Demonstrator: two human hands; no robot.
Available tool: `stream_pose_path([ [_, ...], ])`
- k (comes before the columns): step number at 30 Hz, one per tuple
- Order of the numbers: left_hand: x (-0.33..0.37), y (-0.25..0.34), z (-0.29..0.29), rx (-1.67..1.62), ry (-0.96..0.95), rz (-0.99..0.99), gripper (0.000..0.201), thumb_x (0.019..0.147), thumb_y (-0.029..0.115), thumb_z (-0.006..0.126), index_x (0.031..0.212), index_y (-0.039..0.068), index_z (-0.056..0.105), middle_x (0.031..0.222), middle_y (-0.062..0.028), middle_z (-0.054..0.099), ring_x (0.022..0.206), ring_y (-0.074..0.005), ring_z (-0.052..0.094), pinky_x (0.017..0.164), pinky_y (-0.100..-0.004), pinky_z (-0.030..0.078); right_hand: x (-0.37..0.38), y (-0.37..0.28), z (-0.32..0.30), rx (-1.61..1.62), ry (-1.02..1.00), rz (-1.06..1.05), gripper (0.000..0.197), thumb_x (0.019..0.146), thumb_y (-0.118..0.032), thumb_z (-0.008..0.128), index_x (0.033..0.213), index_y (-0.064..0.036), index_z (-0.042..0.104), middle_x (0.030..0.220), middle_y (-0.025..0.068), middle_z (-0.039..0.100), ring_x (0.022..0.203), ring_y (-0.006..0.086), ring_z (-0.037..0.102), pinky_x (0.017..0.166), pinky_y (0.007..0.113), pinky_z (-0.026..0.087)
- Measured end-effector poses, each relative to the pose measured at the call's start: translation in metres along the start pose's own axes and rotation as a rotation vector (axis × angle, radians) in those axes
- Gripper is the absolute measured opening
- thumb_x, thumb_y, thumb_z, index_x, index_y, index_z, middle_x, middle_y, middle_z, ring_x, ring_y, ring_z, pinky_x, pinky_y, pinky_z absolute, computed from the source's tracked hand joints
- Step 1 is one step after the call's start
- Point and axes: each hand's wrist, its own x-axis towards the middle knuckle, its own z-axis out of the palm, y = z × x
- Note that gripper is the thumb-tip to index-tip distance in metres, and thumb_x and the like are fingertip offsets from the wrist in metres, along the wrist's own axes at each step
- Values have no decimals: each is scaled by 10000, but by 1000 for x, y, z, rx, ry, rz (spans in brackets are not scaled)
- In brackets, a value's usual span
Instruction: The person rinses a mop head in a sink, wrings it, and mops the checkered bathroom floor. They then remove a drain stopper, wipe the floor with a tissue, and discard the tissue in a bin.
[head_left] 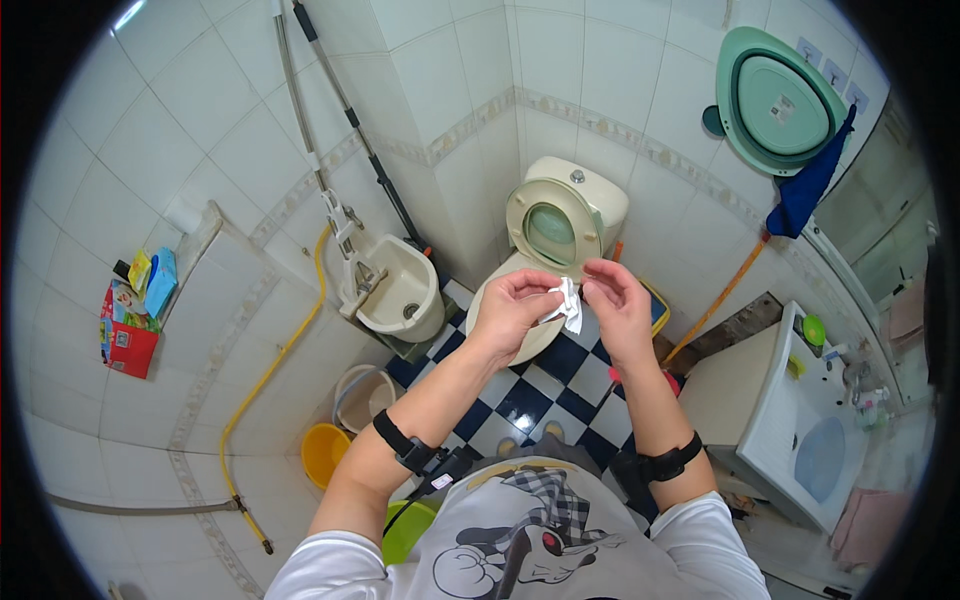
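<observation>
A small crumpled white piece (568,306), which looks like tissue or thin wrapping, is pinched between the thumb and fingers of my left hand (512,312). Close against its right side is my right hand (620,308), fingers half curled and thumb a little apart from the fingertips. Whether the right thumb touches the white piece is hard to see. Both hands are held up in front of the toilet (507,272), whose seat ring stands raised. Black straps circle both forearms.
At left, a small sink (405,303) has poles beside it and a yellow hose (262,380) nearby. Orange (322,452) and white buckets stand below. A washbasin (815,450) is at right, under a green folding basin (782,103) and blue cloth (808,190). The floor has checkered tiles (525,405).
</observation>
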Motion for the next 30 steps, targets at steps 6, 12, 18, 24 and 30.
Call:
stream_pose_path([
  [6, -17, -22, -18, 661, 122, 376, 125, 808, 1, 707, 885, 9, 609, 872, -108, 683, 812, -176, 694, 684, -306, 556, -21, 22, 8, 17, 47, 304, 189, 923, -68, 631, 1090, 20, 645, 902, 52, 696, 742, 101, 644, 671, 233, 529],
  [12, -21, -33, -21, 1124, 67, 672, 309, 803, -17, 624, 1110, 2, 599, 1069, -173, 679, 944, -285, 694, 787, -355, 572, -29, 49, 22, -73, 77, 186, 218, 863, -19, 680, 1070, 48, 671, 955, 84, 709, 823, 115, 664, 738, 223, 521],
  [18, -8, -55, -20, 539, 116, 350, 401, 837, -28, 679, 1222, -14, 566, 1065, -147, 688, 982, -193, 691, 833, -276, 563, -6, 65, -17, 96, 107, 395, 186, 861, 2, 669, 1045, 28, 678, 918, 47, 697, 758, 94, 634, 677, 209, 491],
  [24, 51, -109, -10, 829, 296, 198, 190, 765, 14, 771, 897, -2, 636, 756, -56, 678, 697, -102, 646, 678, -248, 536, 11, 108, -68, 64, -110, 436, 250, 866, -28, 683, 1104, 50, 670, 962, 64, 693, 801, 86, 632, 688, 218, 501],
  [30, 96, -205, -3, 966, 46, 7, 548, 754, 114, 788, 1255, 72, 568, 1114, -179, 623, 972, -299, 641, 785, -362, 541, 36, 240, -200, -186, -3, 677, 205, 803, -61, 733, 982, 26, 685, 869, 72, 701, 747, 111, 641, 631, 238, 507],
])
